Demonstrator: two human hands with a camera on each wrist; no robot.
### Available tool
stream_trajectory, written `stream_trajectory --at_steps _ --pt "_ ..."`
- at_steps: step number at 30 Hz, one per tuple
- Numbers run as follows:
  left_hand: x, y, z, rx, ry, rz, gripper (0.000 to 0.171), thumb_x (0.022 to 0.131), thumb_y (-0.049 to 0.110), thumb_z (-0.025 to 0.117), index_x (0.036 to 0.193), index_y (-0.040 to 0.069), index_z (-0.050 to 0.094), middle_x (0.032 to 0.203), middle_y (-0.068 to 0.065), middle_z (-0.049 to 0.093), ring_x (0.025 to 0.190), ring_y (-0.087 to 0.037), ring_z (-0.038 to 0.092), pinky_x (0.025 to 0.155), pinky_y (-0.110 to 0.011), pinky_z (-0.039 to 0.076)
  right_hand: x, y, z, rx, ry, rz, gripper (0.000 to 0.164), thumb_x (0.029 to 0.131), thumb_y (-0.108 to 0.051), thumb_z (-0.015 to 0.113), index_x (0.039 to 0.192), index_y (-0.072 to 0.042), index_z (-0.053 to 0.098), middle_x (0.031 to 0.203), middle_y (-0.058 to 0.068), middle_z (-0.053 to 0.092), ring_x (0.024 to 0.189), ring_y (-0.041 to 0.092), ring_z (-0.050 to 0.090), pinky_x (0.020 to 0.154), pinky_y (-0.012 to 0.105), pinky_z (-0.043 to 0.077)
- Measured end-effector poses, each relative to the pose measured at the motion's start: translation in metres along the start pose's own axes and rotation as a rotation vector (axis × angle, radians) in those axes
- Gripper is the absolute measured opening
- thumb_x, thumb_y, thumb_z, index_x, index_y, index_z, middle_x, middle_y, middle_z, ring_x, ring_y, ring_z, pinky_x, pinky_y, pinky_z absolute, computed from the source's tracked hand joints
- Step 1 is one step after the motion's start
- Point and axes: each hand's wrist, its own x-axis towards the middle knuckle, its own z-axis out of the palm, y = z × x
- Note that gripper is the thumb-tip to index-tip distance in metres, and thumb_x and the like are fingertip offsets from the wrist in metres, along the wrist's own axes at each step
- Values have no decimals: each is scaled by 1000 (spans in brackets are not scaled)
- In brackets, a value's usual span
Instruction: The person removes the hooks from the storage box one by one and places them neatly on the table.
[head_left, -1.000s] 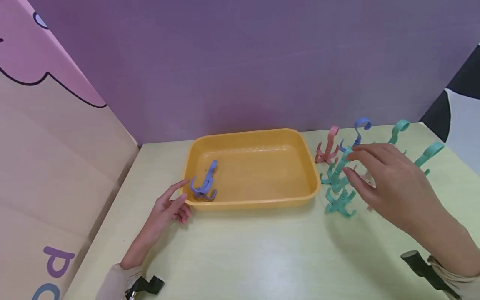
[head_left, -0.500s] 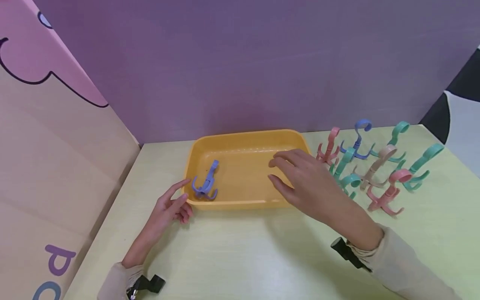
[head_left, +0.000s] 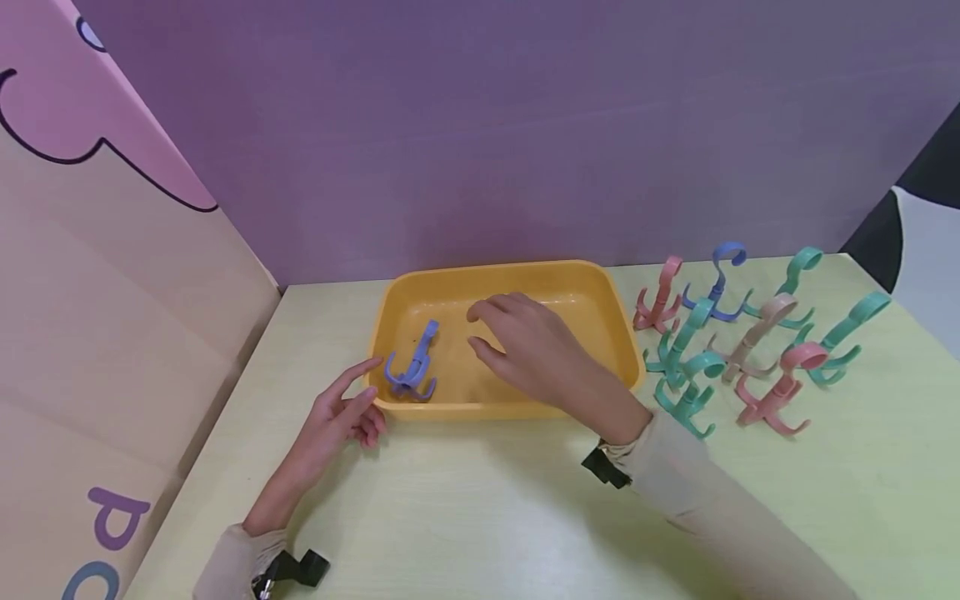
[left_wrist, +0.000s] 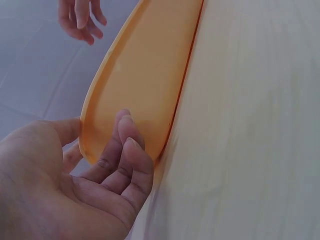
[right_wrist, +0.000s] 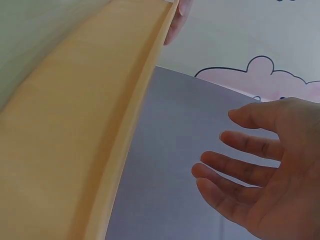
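A yellow tray [head_left: 517, 411] lies on the table with a blue multi-prong hook [head_left: 411, 367] in its left end. My left hand [head_left: 333, 425] rests at the tray's near left corner, index finger and thumb touching the rim, the other fingers loosely bent beneath. In the left wrist view, the left hand [left_wrist: 95, 180] shows at the outside of the tray wall [left_wrist: 92, 100]. Over the middle of the tray is my right hand [head_left: 532, 350], fingers loosely curved and apart from the thumb. The right wrist view shows this right hand [right_wrist: 250, 170] with nothing in it.
Right of the tray stand several similar hooks: a red hook [head_left: 660, 300], a blue hook [head_left: 718, 287], a pale pink hook [head_left: 757, 337], green hooks such as this green hook [head_left: 843, 337], and another red hook [head_left: 776, 392]. A purple panel [head_left: 480, 142] rises behind the table.
My right hand has moved left from above the green hooks to over the tray, bringing the hooks behind it into view. The left hand stays at the tray corner; the tray has stayed put.
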Motion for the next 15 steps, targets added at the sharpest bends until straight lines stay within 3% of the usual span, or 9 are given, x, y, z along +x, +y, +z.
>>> stream_trajectory --at_steps 15 --pt "0 -1 0 -27 -8 15 46 107 21 48 152 14 38 77 -26 65 59 -22 61 56 -32 55 72 -3 42 17 -360 78 36 97 -22 65 129 -6 60 111 8 68 92 21 64 76 32 54"
